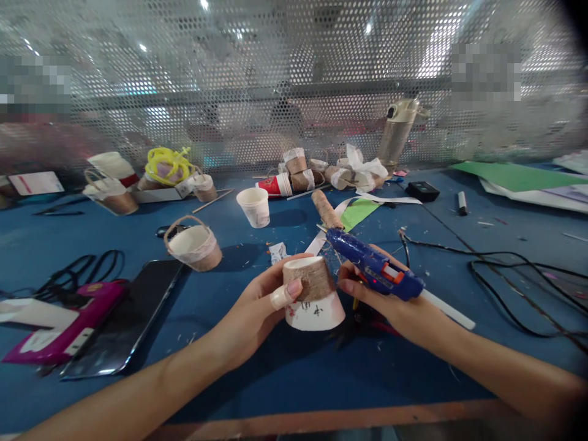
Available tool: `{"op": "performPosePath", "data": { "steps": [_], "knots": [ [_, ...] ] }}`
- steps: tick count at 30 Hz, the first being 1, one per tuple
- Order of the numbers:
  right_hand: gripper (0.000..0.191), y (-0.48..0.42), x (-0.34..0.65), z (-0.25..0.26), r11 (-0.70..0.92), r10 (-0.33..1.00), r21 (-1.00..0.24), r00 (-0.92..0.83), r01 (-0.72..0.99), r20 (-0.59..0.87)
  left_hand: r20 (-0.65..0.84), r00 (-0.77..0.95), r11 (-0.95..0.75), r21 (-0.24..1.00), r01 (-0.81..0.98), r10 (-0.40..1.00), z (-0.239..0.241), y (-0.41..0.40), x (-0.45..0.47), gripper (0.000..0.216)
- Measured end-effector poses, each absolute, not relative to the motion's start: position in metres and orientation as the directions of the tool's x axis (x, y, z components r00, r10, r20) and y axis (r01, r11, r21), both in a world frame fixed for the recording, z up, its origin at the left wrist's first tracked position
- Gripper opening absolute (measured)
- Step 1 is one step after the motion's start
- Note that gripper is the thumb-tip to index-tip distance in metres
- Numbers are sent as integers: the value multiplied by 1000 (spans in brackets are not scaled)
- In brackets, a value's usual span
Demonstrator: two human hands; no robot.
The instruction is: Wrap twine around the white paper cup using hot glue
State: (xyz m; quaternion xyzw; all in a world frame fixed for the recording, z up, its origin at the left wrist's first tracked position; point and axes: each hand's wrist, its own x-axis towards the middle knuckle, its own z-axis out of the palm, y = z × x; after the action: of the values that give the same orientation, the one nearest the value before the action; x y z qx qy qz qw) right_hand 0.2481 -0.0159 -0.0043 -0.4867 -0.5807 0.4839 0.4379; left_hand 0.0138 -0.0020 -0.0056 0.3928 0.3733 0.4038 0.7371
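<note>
My left hand (271, 294) grips a white paper cup (316, 313), its narrow end up, with brown twine (316, 278) wound round its upper half. A pale bandage or tape circles my left thumb. My right hand (374, 294) is closed round the handle of a blue hot glue gun (374, 263), a white glue stick (448, 310) sticking out of its back. The gun's nozzle points up and left, above and behind the cup, not touching it. Just beyond the nozzle lies a roll of twine (326, 209).
A small twine-handled cup basket (197, 248) and a plain paper cup (255, 208) stand ahead. A phone (131, 315) and a magenta device (73, 324) lie left. Black cable (487, 257) crosses the right side. Several wrapped cups (296, 162) and a flask (397, 131) line the perforated panel.
</note>
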Motion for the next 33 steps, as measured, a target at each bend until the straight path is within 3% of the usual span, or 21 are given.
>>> {"op": "performPosePath", "data": {
  "steps": [19,25,28,33],
  "knots": [
    [23,-15,248,-11,98,986,-992,-145,76,86,-242,442,417,836,-357,864,-3,-2,16,52],
    [23,-20,244,-22,192,968,-981,-171,20,186,-228,483,402,867,-295,845,-4,-5,18,68],
    [24,-22,245,-22,225,965,-971,-159,85,210,-253,416,377,892,-249,874,-2,-6,19,70],
    [22,-15,249,-12,154,983,-963,-135,219,126,-246,328,361,862,-356,912,4,-3,16,60]
  ]
}}
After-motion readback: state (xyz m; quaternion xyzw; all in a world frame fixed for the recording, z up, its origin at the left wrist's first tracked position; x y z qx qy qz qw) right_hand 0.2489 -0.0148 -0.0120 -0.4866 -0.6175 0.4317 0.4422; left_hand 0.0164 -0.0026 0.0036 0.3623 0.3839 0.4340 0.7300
